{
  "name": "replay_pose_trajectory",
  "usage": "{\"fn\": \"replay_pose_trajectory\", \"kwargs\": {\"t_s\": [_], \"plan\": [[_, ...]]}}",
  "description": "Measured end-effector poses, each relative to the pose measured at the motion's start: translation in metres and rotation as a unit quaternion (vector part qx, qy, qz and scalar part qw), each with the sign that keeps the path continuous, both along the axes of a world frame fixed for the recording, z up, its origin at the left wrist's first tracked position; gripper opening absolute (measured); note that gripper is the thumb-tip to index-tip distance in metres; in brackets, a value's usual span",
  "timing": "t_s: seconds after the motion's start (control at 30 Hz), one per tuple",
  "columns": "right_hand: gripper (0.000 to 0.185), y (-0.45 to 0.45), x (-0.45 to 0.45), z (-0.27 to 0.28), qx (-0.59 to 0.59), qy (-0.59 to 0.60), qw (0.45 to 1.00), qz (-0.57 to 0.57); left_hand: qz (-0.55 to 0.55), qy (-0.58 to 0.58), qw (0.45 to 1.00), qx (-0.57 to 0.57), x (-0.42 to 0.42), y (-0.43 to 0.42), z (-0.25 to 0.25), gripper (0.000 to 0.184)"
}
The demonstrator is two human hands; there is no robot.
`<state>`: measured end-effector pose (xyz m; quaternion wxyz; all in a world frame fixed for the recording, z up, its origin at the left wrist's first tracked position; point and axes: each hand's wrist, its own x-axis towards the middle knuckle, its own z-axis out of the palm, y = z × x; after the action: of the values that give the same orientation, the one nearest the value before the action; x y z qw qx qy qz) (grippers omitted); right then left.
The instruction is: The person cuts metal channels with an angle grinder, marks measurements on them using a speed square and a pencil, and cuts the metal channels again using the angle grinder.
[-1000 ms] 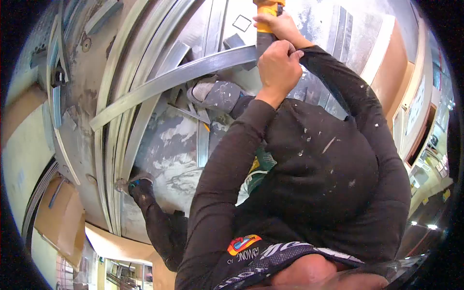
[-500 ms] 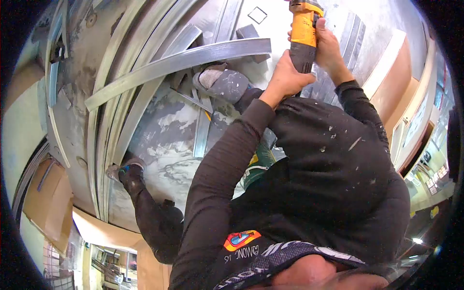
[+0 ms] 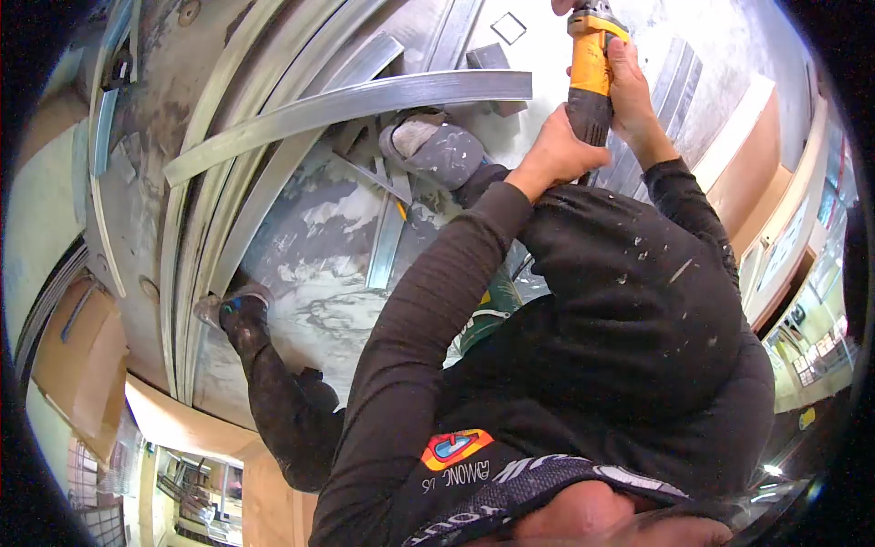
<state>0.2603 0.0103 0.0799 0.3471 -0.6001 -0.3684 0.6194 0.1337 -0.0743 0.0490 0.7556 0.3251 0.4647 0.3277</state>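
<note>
A yellow-and-black angle grinder [image 3: 591, 68] stands near the top edge, its head partly cut off. My left hand [image 3: 558, 155] is closed around the black rear end of its body. Higher up, my right hand [image 3: 631, 96] wraps the yellow part from the right, thumb along the side. A fingertip-like patch of skin shows at the very top beside the grinder head; whose it is I cannot tell. Whatever the grinder head touches is out of view. To the left of the hands lies a curved-looking metal channel [image 3: 365, 105], resting across other long profiles.
Long metal profiles [image 3: 219, 182] run along the left side. My paint-spotted grey shoe [image 3: 447, 155] is beside the metal channel. A short metal strip [image 3: 382, 246] and a green container [image 3: 485, 324] are near my legs. Wooden panels [image 3: 743, 137] stand at right.
The grinder and both hands appear slightly lower and farther right in view, as do the shoe and metal channel. Both hands keep their hold. The skin patch now shows at the top.
</note>
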Motion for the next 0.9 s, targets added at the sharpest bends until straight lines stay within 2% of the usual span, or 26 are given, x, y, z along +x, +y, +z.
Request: {"fn": "replay_pose_trajectory", "kwargs": {"t_s": [0.03,0.1,0.13,0.2,0.23,0.3,0.33,0.4,0.43,0.47,0.5,0.53,0.57,0.6,0.63,0.7,0.73,0.8,0.83,0.9], "plan": [[0.053,0.003,0.002,0.001,0.0,0.0,1.0,0.0,0.0,0.0,1.0,0.0,0.0,0.0,0.0,0.068],[0.058,0.012,0.008,0.007,-0.138,0.005,0.99,-0.027,-0.011,0.094,0.995,0.034,-0.001,0.0,0.005,0.068],[0.058,0.01,0.007,0.009,-0.14,0.003,0.99,-0.026,-0.01,0.093,0.995,0.032,-0.003,0.0,0.011,0.068],[0.057,0.008,-0.001,0.013,-0.049,0.043,0.998,-0.018,-0.038,0.14,0.989,0.02,-0.01,0.004,0.019,0.072],[0.057,0.009,-0.007,0.015,-0.049,0.043,0.998,-0.018,-0.038,0.14,0.989,0.02,-0.012,0.006,0.022,0.072],[0.053,0.008,-0.015,0.019,0.018,-0.086,0.995,0.042,-0.044,0.155,0.987,0.022,-0.015,0.005,0.026,0.078],[0.056,0.011,-0.007,0.012,-0.005,-0.074,0.996,0.039,-0.045,0.154,0.987,0.022,-0.019,0.003,0.02,0.078],[0.056,0.015,0.013,0.005,-0.023,-0.108,0.991,0.077,-0.126,0.222,0.925,0.283,-0.042,0.001,0.004,0.087],[0.056,0.017,0.022,0.002,-0.042,-0.138,0.982,0.119,-0.13,0.332,0.866,0.349,-0.067,0.004,0.011,0.091],[0.064,0.02,0.037,-0.009,-0.022,-0.17,0.973,0.152,-0.102,0.373,0.849,0.361,-0.094,0.009,0.001,0.091],[0.064,0.019,0.045,-0.008,-0.025,-0.171,0.974,0.149,-0.047,0.447,0.799,0.399,-0.123,0.012,-0.007,0.089],[0.068,0.019,0.052,-0.004,-0.029,-0.209,0.956,0.204,-0.034,0.496,0.774,0.393,-0.16,0.016,-0.013,0.092],[0.072,0.021,0.058,0.0,-0.032,-0.248,0.934,0.256,-0.05,0.564,0.73,0.383,-0.19,0.019,-0.016,0.094],[0.08,0.02,0.06,0.004,-0.055,-0.26,0.925,0.273,-0.08,0.598,0.709,0.365,-0.221,0.021,-0.019,0.095],[0.08,0.017,0.061,0.007,-0.059,-0.262,0.925,0.269,-0.11,0.631,0.685,0.347,-0.248,0.024,-0.022,0.097],[0.083,0.008,0.061,0.014,-0.004,-0.288,0.903,0.318,-0.188,0.682,0.639,0.302,-0.284,0.026,-0.028,0.087],[0.086,0.009,0.053,0.025,-0.044,-0.281,0.896,0.341,-0.193,0.68,0.641,0.299,-0.3,0.026,-0.034,0.087],[0.087,0.008,0.055,0.027,-0.043,-0.283,0.883,0.372,-0.222,0.632,0.659,0.341,-0.317,0.037,-0.045,0.071],[0.088,0.007,0.057,0.028,-0.046,-0.284,0.87,0.4,-0.221,0.631,0.662,0.34,-0.32,0.037,-0.047,0.071],[0.089,0.008,0.055,0.035,-0.05,-0.294,0.855,0.424,-0.194,0.634,0.663,0.347,-0.324,0.041,-0.051,0.057]]}}
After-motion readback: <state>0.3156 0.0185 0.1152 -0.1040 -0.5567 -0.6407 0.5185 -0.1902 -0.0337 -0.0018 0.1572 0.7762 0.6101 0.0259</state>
